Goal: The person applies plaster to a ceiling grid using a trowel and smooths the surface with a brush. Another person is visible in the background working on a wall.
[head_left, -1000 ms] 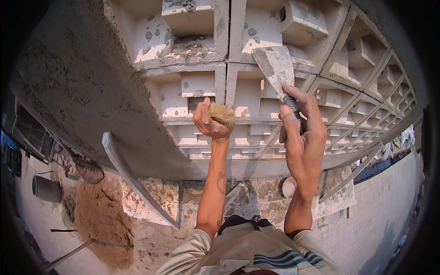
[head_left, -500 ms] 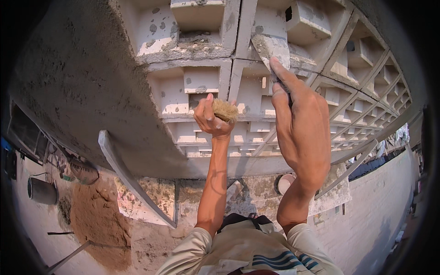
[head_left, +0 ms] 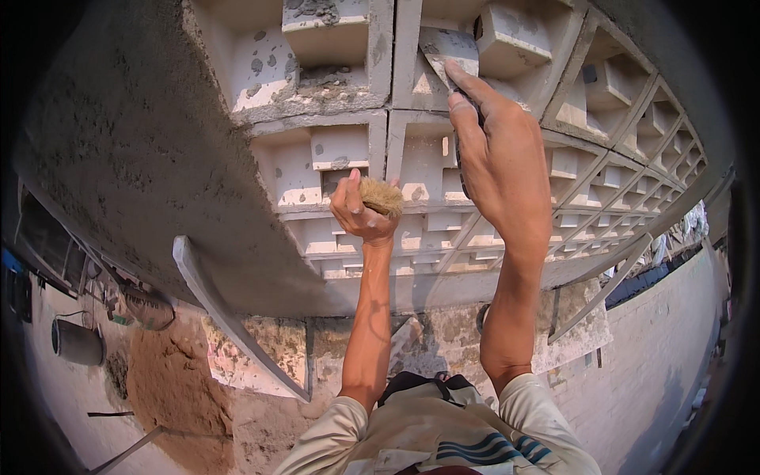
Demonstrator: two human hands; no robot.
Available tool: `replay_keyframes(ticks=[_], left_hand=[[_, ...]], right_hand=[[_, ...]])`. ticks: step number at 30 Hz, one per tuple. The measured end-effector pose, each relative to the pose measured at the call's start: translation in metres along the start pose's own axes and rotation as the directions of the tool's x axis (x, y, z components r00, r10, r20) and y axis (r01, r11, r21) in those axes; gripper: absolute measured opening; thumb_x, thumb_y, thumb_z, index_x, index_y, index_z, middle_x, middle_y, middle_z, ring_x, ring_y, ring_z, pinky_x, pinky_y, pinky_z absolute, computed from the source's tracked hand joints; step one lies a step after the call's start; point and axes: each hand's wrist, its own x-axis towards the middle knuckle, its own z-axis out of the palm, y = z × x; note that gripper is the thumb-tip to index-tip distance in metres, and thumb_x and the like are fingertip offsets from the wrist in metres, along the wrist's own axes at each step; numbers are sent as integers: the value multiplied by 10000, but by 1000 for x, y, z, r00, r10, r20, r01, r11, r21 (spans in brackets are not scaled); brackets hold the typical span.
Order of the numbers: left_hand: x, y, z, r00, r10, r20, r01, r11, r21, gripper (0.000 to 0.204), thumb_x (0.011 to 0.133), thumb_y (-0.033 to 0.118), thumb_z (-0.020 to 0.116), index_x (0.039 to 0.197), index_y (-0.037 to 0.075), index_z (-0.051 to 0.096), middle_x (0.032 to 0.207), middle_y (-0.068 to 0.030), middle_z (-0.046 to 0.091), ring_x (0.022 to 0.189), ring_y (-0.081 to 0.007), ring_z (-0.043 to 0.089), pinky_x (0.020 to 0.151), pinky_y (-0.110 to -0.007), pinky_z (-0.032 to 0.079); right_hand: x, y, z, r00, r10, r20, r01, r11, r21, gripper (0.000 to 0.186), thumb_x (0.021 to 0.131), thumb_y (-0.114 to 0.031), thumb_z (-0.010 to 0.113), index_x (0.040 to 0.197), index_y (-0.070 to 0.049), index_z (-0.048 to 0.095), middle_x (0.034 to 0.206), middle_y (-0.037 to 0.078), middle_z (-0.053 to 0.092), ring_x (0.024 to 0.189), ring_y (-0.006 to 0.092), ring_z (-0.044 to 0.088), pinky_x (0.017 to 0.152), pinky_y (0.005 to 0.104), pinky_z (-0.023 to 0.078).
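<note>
Here, a tan bristle brush (head_left: 381,197) is gripped in the curled left hand (head_left: 359,210) before lower ventilation blocks (head_left: 340,146). A putty knife (head_left: 448,57) is clasped in the closed right hand (head_left: 508,162), index finger (head_left: 475,84) extended onto its blade (head_left: 454,46), which is held within an upper ventilation block (head_left: 516,33).

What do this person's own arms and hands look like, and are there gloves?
No gloves: the left hand and right hand are bare, with a pale smudge on the right thumb. Loose, light beige short sleeves leave the forearms uncovered.
</note>
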Motion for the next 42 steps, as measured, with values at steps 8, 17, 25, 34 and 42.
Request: replay_keyframes(ticks=[8, 17, 25, 34, 42], left_hand=[[0, 2, 0, 1000, 0, -2, 0, 1000, -1, 744, 915, 393, 854, 1456, 14, 510, 1238, -162, 625, 1059, -349, 603, 892, -467, 504], [-2, 0, 4, 999, -6, -43, 6, 1000, 6, 741, 895, 428, 864, 1433, 29, 547, 1169, -165, 631, 1017, -355, 625, 873, -470, 488], [2, 3, 2, 999, 14, -47, -14, 1000, 14, 727, 898, 395, 862, 1428, 9, 547, 1180, -172, 641, 1008, -348, 625, 859, -466, 495], [3, 4, 3, 999, -7, -47, 6, 1000, -13, 744, 885, 423, 874, 1423, 18, 558, 1175, -174, 640, 1006, -346, 627, 867, -472, 493], [2, 2, 1, 1000, 3, -27, -3, 1000, -14, 739, 886, 415, 876, 1422, 19, 554, 1183, -165, 641, 1009, -347, 625, 871, -470, 494]], right_hand=[[-33, -15, -11, 984, 149, 97, -155, 986, 56, 408, 1072, -205, 587, 1408, 14, 658, 749, 201, 558, 648, 211, 467, 677, 380, 478], [-67, -17, -36, 945, 225, 235, -246, 967, 65, 399, 1054, -105, 594, 1438, -10, 650, 1235, 270, 733, 1023, 359, 734, 949, 350, 536], [-76, 1, -77, 955, 233, 184, -266, 947, 182, 441, 990, -46, 654, 1429, 1, 653, 1147, 233, 764, 860, 267, 737, 813, 350, 569], [-90, -3, -24, 971, 207, 118, -232, 932, 277, 447, 1018, -64, 649, 1458, 8, 619, 1267, 286, 723, 1136, 423, 736, 951, 440, 563], [-84, -3, -13, 969, 223, 107, -244, 939, 243, 446, 1027, -74, 645, 1462, 18, 614, 1315, 300, 703, 1148, 421, 734, 959, 441, 567]])
